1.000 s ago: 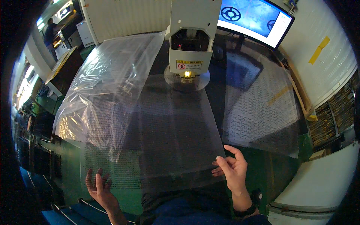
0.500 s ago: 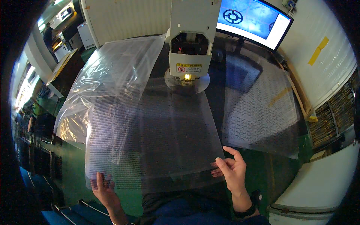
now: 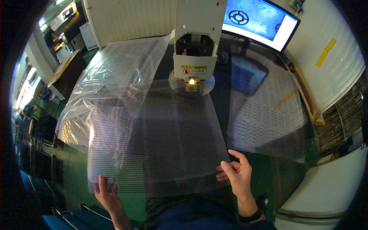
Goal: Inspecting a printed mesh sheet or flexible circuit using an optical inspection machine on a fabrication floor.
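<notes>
A large, see-through film sheet [image 3: 180, 142] with fine rows of dark print stretches from under the machine head toward me. At its near left corner my left hand [image 3: 108, 196] grips the edge, thumb on top and the other fingers showing through from beneath. My right hand [image 3: 238, 177] holds the near right corner, fingertips under the film and index finger raised beside the edge. The sheet's far end lies under a white machine head [image 3: 194, 66] with a lit yellow lamp [image 3: 192, 81], over a round clear disc [image 3: 209, 84].
Crumpled clear plastic [image 3: 122, 57] lies left, partly beneath the film. Another printed clear sheet [image 3: 264, 111] rests on the dark table's right side, overhanging its front edge. A monitor [image 3: 260, 23] shows a dark ringed mark. A person [image 3: 50, 40] is in the far left background.
</notes>
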The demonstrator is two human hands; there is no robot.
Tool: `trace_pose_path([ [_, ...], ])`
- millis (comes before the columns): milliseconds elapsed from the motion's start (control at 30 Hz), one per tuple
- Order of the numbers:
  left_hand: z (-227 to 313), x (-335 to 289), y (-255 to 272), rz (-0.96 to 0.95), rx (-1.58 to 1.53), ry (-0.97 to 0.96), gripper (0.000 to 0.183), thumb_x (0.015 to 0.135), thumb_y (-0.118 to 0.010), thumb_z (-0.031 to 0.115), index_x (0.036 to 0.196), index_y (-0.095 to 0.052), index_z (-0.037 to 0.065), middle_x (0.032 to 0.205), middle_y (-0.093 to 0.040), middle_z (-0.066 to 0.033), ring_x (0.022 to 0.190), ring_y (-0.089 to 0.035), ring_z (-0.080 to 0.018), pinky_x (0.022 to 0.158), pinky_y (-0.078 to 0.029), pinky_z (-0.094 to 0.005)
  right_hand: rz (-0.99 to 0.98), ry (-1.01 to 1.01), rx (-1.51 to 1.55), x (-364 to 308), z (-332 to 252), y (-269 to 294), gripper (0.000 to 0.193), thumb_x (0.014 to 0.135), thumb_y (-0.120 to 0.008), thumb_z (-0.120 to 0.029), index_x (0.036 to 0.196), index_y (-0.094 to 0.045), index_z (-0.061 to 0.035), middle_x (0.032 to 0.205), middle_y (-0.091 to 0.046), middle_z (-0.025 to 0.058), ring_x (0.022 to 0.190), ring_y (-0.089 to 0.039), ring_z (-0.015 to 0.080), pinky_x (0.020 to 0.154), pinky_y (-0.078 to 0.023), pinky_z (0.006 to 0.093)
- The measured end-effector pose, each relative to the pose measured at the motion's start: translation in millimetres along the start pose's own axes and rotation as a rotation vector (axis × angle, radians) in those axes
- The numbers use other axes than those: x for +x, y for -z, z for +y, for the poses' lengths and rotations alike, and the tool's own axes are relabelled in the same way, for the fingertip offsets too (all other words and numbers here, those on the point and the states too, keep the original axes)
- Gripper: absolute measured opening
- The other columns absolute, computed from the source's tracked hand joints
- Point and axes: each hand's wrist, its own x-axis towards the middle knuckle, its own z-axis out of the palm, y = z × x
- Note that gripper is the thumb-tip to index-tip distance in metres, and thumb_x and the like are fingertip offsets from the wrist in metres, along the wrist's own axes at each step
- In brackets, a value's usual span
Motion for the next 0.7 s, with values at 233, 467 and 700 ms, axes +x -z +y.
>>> trace_pose_path([
  [233,-7,11,13,-0.018,0.038,0.055,0.036,0.083,-0.062,0.032,0.107,-0.052,0.006,0.094,-0.057,-0.0039,0.077,-0.053,-0.0150,0.067,-0.040,-0.0276,-0.158,-0.079,0.181,-5,-4,4,0.050,0.080,-0.056,0.005,0.124,-0.034,-0.0004,0.096,-0.061,0.0225,0.077,-0.065,0.0249,0.067,-0.056,0.0354],
  [467,-31,37,98,-0.260,-0.266,-0.102,0.033,0.083,-0.039,0.009,0.113,-0.047,-0.002,0.104,-0.054,-0.0106,0.091,-0.054,-0.0186,0.081,-0.047,-0.0304,-0.426,-0.509,0.658,-34,-4,30,0.044,0.083,-0.050,0.004,0.123,-0.033,-0.0033,0.131,-0.037,0.0259,0.112,-0.048,0.0405,0.090,-0.043,0.0543],
  [700,-14,7,53,-0.001,0.165,-0.377,0.031,0.085,-0.055,0.014,0.114,-0.050,0.005,0.102,-0.056,-0.0057,0.084,-0.055,-0.0161,0.077,-0.047,-0.0293,-0.399,-0.743,0.251,-49,10,7,0.024,0.089,-0.050,-0.010,0.111,-0.048,0.0005,0.107,-0.056,0.0202,0.092,-0.061,0.0331,0.072,-0.055,0.0448],
])
